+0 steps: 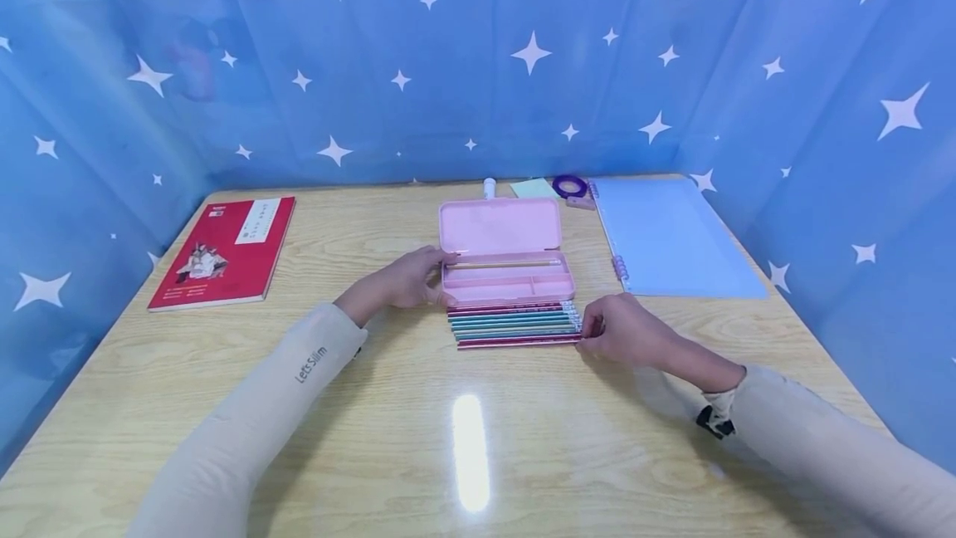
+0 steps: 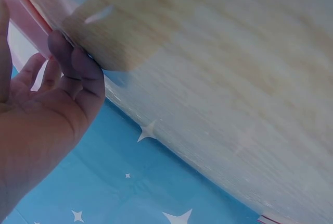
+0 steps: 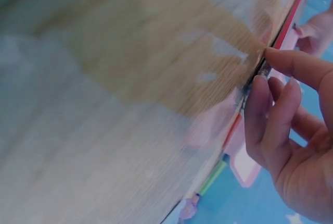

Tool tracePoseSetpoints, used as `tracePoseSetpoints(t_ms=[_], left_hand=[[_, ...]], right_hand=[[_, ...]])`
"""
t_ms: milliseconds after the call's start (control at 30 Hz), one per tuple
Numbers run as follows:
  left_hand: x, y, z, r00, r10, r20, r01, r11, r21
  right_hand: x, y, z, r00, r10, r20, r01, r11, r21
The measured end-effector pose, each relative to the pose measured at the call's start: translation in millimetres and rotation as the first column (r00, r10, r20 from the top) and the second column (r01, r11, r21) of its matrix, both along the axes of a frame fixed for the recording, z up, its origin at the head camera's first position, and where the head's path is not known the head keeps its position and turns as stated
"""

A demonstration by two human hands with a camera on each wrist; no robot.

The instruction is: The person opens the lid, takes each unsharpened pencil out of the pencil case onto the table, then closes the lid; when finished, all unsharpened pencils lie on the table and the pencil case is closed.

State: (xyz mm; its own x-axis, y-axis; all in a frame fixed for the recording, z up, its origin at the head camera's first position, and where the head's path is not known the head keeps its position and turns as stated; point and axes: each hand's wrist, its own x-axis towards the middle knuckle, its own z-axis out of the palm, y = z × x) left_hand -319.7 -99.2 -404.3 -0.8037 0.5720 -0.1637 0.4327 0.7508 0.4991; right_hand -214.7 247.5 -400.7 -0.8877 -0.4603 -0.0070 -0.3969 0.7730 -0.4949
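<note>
A pink pencil case (image 1: 499,227) stands with its lid up near the table's middle, one pencil (image 1: 504,264) lying in its back compartment. My left hand (image 1: 409,278) grips the case's left end, fingers at the back corner and thumb at the front. In front of the case, several red, green and yellowish pencils (image 1: 511,324) lie side by side, eraser ends to the right. With its thumb and fingertips, my right hand (image 1: 627,330) pinches the right end of the nearest red pencil (image 1: 515,344). The right wrist view shows that hand (image 3: 296,125) low at the tabletop.
A red book (image 1: 224,256) lies at the left. A blue binder (image 1: 672,235) lies at the right. Behind the case are a small white bottle (image 1: 489,188), pale sticky notes (image 1: 533,188), a purple tape roll (image 1: 569,186) and a pinkish eraser (image 1: 580,203). Star-patterned blue cloth (image 1: 448,65) borders the table.
</note>
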Motion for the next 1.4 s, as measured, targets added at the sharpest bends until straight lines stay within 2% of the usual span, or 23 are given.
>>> tracePoseSetpoints(t_ms=[233, 400, 533, 700, 933, 1067, 1200, 1400], left_hand=[[-0.5, -1.2, -1.7, 1.0, -0.002, -0.002, 0.002, 1.0, 0.003], [-1.6, -1.2, -1.7, 1.0, -0.007, -0.002, 0.007, 1.0, 0.019], [-2.6, -1.6, -1.3, 1.0, -0.015, -0.014, 0.015, 0.999, 0.031], [-1.9, -2.4, -0.7, 1.0, -0.013, -0.006, 0.013, 1.0, 0.02], [-0.1, -1.8, -0.6, 1.0, 0.01, 0.024, -0.01, 1.0, 0.009], [-0.4, -1.3, -1.3, 1.0, 0.006, 0.019, -0.006, 1.0, 0.002], [-0.7, -1.5, -1.5, 1.0, 0.013, 0.015, -0.013, 1.0, -0.006], [-0.2, -1.6, -1.0, 1.0, 0.021, 0.017, -0.021, 1.0, -0.006]], right_hand=[[-2.8, 1.0, 2.5, 1.0, 0.004, 0.025, -0.004, 1.0, -0.003], [-9.0, -0.3, 12.5, 0.999, 0.021, 0.05, -0.019, 0.999, -0.035], [-24.6, -3.0, 18.2, 0.998, 0.042, 0.044, -0.039, 0.997, -0.072], [-51.0, -7.7, 17.5, 0.999, 0.05, 0.005, -0.049, 0.994, -0.102], [-81.9, -20.7, 13.3, 1.0, -0.026, 0.003, 0.026, 0.992, -0.124], [-96.9, -26.3, 8.3, 0.998, -0.053, -0.03, 0.05, 0.993, -0.105], [-106.9, -29.0, 4.5, 0.997, -0.057, -0.053, 0.052, 0.995, -0.088], [-113.5, -30.4, 3.2, 0.998, -0.05, -0.044, 0.047, 0.996, -0.072]])
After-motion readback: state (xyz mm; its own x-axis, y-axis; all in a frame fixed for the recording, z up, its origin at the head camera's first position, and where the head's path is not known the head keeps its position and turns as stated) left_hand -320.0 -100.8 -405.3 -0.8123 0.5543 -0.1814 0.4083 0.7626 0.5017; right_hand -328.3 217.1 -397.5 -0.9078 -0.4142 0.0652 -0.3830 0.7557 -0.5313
